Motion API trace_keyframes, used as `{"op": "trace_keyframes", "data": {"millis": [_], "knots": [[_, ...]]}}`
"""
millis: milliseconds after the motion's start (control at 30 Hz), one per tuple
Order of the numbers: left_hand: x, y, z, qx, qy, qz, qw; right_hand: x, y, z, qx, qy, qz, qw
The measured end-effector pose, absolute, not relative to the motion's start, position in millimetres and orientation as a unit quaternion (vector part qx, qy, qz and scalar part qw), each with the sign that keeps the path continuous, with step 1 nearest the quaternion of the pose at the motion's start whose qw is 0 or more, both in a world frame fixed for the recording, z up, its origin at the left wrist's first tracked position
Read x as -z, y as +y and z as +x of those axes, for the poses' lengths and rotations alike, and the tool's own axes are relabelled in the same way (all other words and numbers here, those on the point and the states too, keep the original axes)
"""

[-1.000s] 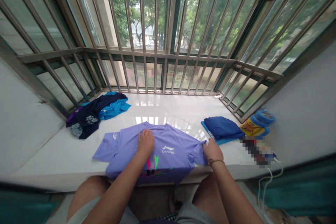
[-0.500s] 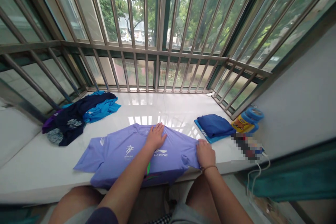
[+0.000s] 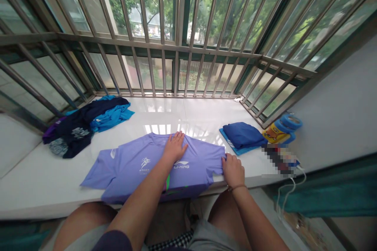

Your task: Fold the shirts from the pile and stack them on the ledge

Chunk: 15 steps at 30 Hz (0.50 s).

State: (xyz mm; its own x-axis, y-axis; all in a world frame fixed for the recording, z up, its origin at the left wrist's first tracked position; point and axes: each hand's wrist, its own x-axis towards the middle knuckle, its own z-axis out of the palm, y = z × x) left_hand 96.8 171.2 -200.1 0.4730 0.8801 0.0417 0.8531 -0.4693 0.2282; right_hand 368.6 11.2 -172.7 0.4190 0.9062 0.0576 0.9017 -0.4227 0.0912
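We have the left hand (image 3: pixel 175 147) laid palm down on a lavender short-sleeved fabric T-shirt (image 3: pixel 132 155) with white chest logos. Left forearm runs in diagonally from the lower edge of view, across the shirt front. Fingers are extended toward the window, thumb off to the side; hand is unclenched and pressed flat just below the collar, grasping nothing.

Our right hand (image 3: pixel 233 169) sits at the hem of the sleeve on the right of view, knuckles up, fingers curled, forearm angled in from lower right, thin bracelet (image 3: pixel 237 187) on the wrist. Fingertips touch the sleeve edge; they are partly hidden, so we can't tell whether they pinch the fabric or only rest against it.

Shirt lies spread front up on a glossy white window ledge (image 3: pixel 44 182), collar toward the metal window bars (image 3: pixel 176 49), lower part draped over the near ledge edge. Opposite sleeve lies out flat.

Around it: rumpled heap of navy, bright blue and purple clothes (image 3: pixel 85 123) at far left; folded blue cloth stack (image 3: pixel 243 135) near our right hand; yellow-and-blue cylindrical container (image 3: pixel 279 129) just beside the stack; white cable (image 3: pixel 283 200) hanging at right.
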Motion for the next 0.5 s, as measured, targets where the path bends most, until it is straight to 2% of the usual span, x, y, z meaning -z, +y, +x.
{"op": "trace_keyframes", "data": {"millis": [133,267,367,500], "knots": [[203,173,99,-0.082,0.513,0.849,0.092,154,33,374,-0.079,0.529,0.845,-0.013],[204,178,100,-0.091,0.513,0.848,0.101,155,47,313,-0.07,0.64,0.759,-0.097],[204,184,101,-0.096,0.506,0.85,0.107,170,57,258,-0.005,0.711,0.699,-0.078],[200,189,103,-0.101,0.503,0.85,0.118,188,76,223,0.074,0.714,0.696,-0.02]]}}
